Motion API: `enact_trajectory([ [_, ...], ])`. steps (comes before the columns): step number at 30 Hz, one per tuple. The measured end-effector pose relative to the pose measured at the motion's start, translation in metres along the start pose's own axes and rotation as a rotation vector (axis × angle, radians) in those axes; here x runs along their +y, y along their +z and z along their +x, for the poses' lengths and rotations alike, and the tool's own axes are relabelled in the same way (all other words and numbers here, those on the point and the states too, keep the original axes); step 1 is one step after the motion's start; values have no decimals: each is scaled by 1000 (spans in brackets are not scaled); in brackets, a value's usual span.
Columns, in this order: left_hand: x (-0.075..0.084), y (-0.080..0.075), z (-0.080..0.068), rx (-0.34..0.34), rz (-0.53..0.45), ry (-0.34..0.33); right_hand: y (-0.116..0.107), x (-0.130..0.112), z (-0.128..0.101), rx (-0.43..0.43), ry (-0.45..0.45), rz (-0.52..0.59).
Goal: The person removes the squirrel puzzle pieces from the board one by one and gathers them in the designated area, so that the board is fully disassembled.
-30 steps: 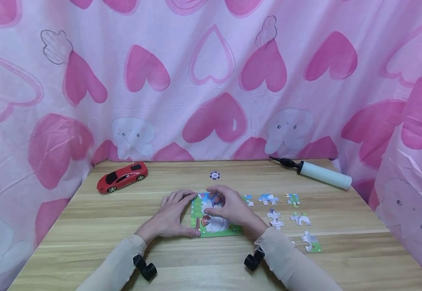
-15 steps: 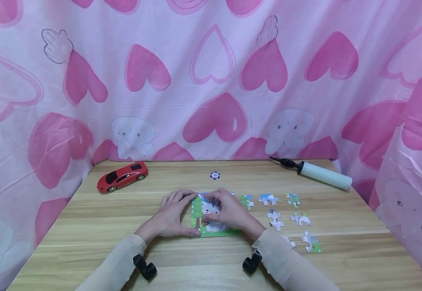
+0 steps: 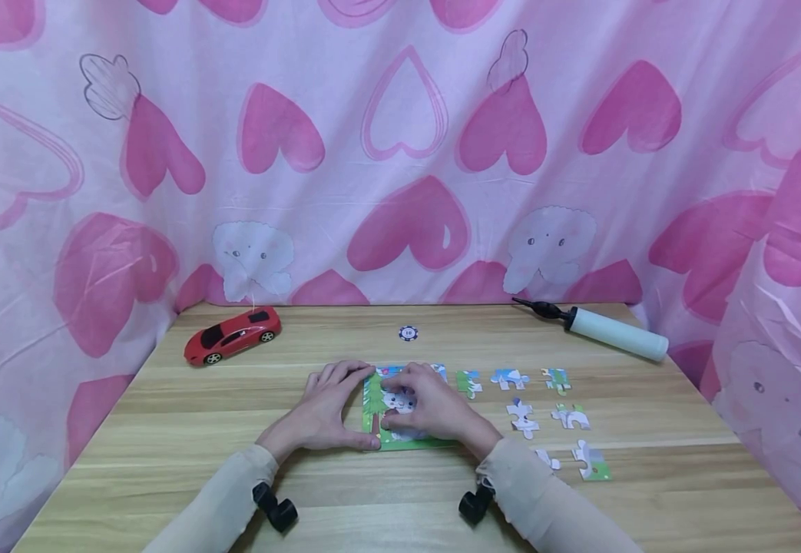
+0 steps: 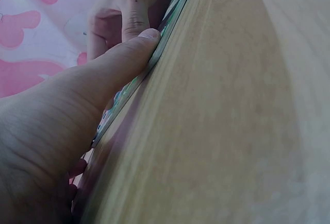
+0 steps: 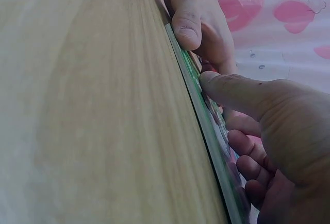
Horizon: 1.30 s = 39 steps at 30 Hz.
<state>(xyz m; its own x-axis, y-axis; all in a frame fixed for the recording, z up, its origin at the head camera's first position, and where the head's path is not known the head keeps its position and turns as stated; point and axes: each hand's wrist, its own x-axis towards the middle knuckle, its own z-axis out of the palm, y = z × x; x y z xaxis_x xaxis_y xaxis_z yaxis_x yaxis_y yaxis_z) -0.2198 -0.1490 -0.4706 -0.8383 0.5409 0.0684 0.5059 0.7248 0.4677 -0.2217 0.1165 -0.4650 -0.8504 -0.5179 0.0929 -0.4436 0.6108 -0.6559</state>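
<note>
A jigsaw puzzle board (image 3: 405,444) with a green edge and a white cartoon animal lies flat on the table. My left hand (image 3: 327,411) holds its left side, thumb at the near corner and fingertips at the far one. In the left wrist view, the left thumb (image 4: 116,62) lies against the board's edge. Over the picture is my right hand (image 3: 435,407), its thumb and fingertips touching the surface and apart from each other. The right wrist view shows the right thumb (image 5: 232,87) straight on the picture; no loose piece shows between the fingers. Part of the picture is hidden.
Loose puzzle pieces, several of them, lie right of the board, the nearest a green-and-blue piece (image 3: 469,382). Farther back are a red toy car (image 3: 232,337), a small round chip (image 3: 408,333) and a hand pump (image 3: 614,332). A pink heart curtain (image 3: 400,223) hangs behind.
My right hand has come down from just above the picture and shifted slightly left onto it, uncovering the board's far right corner. The left hand stays in place.
</note>
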Motion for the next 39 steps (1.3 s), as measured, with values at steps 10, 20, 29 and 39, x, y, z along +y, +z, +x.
enact_trajectory([
  [10,0,0,0,-4,-2,-5,-1,-4,0,-18,18,4],
  [20,1,0,0,-11,2,-10,-2,-4,0,-28,4,7],
  [29,0,0,0,0,-10,4,-2,-5,-1,-32,-25,-7],
  [39,0,0,0,-5,-15,-4,-3,-7,-1,-44,-31,-20],
])
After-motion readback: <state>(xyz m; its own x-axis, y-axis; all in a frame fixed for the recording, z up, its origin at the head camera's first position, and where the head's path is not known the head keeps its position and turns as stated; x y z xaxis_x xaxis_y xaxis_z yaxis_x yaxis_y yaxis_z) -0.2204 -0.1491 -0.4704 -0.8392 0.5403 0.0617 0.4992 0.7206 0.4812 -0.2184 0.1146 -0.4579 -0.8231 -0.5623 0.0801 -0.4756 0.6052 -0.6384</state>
